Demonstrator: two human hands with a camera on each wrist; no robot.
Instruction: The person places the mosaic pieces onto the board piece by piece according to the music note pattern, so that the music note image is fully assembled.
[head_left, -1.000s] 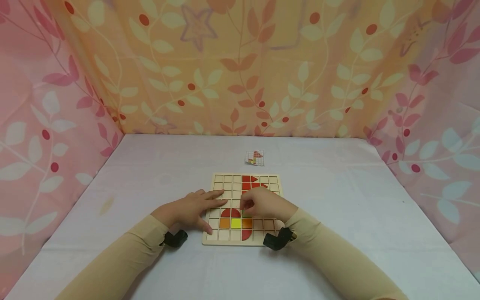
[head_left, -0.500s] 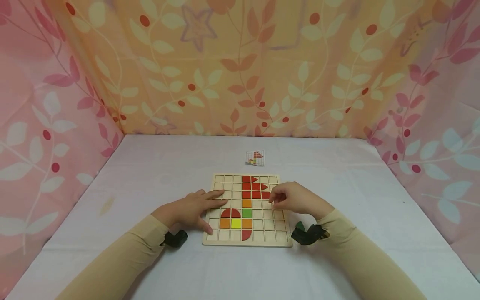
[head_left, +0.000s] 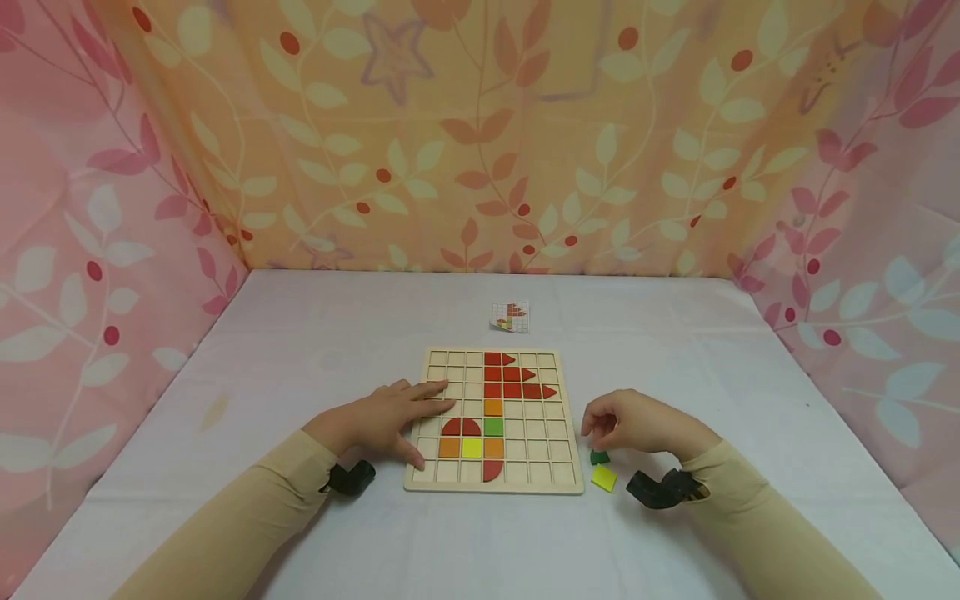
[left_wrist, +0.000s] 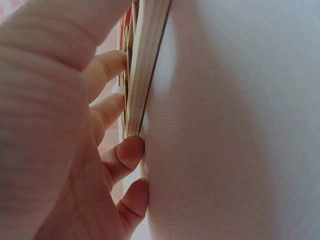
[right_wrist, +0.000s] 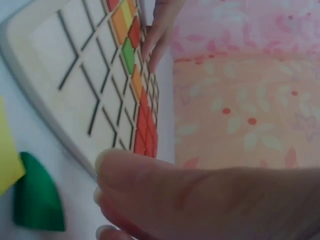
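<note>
A wooden grid board (head_left: 528,467) lies on the table, holding red, orange, yellow and green tiles in some of its cells. My left hand (head_left: 375,418) rests on its left edge, fingers spread over the cells and thumb at the lower left. In the left wrist view, fingertips (left_wrist: 131,150) touch the board's side. Just off the right edge hovers my right hand (head_left: 637,422), fingers loosely bent, with no piece seen in them. Below it lie a dark green curved-edge piece (head_left: 599,457) and a yellow square tile (head_left: 604,477), both apart from the fingers in the right wrist view.
A small printed card (head_left: 510,317) with a coloured grid picture lies behind the board. White cloth (head_left: 300,533) covers the table. Leaf-patterned curtains (head_left: 480,133) stand at the back and both sides.
My right hand has moved right, from over the middle of the board to beyond its right edge. The green square and red tiles are uncovered, and the loose pieces show. My left hand stays.
</note>
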